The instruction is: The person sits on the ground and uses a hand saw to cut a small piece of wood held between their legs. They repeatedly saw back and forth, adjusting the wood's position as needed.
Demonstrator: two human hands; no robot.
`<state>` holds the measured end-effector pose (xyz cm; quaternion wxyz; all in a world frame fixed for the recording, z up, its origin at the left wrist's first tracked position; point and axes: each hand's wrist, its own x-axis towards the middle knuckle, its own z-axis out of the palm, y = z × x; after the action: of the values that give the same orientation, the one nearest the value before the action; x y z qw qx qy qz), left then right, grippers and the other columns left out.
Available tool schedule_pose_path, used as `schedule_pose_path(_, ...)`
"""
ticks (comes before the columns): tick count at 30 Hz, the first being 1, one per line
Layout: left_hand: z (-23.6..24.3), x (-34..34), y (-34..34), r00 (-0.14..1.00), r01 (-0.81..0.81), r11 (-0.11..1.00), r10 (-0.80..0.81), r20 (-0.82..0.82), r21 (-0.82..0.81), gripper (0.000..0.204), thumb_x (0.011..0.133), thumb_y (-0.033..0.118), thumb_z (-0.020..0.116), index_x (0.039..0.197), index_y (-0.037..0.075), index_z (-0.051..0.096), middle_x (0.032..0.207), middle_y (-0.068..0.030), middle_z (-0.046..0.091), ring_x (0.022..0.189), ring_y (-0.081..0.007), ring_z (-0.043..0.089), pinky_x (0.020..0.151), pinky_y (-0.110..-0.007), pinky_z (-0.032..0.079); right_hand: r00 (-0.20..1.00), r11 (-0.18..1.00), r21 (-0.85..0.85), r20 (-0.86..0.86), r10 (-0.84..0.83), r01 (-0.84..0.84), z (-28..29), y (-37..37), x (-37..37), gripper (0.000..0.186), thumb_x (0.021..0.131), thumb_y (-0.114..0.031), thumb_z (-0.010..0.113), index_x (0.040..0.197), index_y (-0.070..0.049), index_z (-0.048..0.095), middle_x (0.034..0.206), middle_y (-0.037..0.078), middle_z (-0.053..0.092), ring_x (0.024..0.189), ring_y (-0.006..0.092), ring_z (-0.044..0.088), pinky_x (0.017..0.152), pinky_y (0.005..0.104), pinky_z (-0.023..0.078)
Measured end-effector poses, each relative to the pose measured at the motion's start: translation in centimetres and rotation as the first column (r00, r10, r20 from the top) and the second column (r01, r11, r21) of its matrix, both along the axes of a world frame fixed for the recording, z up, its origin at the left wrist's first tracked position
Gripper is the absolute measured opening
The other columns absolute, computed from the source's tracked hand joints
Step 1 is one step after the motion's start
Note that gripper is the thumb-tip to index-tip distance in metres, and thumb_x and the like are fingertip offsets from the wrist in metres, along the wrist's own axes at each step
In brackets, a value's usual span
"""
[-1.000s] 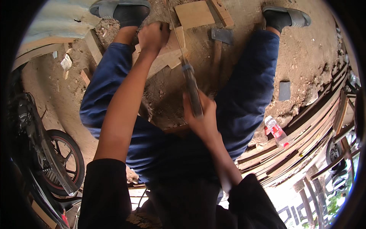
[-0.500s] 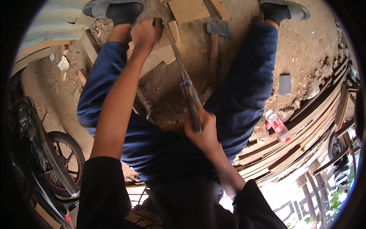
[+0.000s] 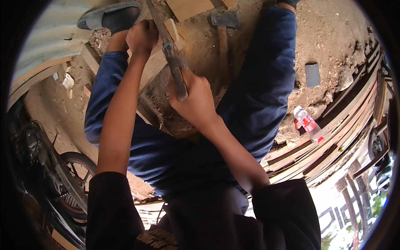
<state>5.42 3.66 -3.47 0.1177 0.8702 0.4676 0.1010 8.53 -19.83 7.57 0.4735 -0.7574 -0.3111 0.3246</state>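
My right hand is wrapped round the handle of a handsaw, whose long blade angles up and forward past my left hand. My left hand is curled closed on a wooden workpiece between my legs, its fingertips partly hidden beside the blade. A small pale wood block lies just right of the blade. Beyond it are a plywood square and an axe-like tool with a dark flat head and wooden handle.
A motorbike stands at the lower left. Stacked planks, a bottle with a red label and a dark flat piece are at the right. Corrugated sheeting edges the upper left; offcuts lie on the dirt.
My right hand and the saw have moved forward and left, the blade now reaching further past my left hand. My left hand appears slightly further left, along with the shifting view.
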Motion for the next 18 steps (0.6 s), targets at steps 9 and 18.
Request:
schedule_pose_path(9,-0.1,-0.4,-0.3,0.999,-0.014,1.0,0.014,0.033,-0.007,0.04,0.094,0.038,0.054,0.082,0.006,0.074,0.087,-0.0234,0.071,0.087,-0.0447,0.068,0.08,-0.053,0.053,0.998,0.999,-0.04,0.055,-0.013,0.015,0.8,-4.0,-1.6,0.008,0.086,-0.007,0.068,0.089,0.0,0.064,0.074,0.025,0.065,0.07,0.0453,0.066,0.06,0.0473,0.053)
schedule_pose_path(18,0.1,-0.1,0.0,0.999,-0.034,0.999,0.034,0.006,-0.001,0.042,0.094,0.039,0.053,0.08,0.005,0.074,0.086,-0.0245,0.07,0.086,-0.0473,0.068,0.081,-0.054,0.053,0.995,0.997,-0.015,-0.047,-0.082,0.082,1.9,-5.4,-2.0,0.011,0.086,-0.007,0.068,0.087,0.003,0.063,0.071,0.027,0.063,0.071,0.0467,0.065,0.062,0.0476,0.053)
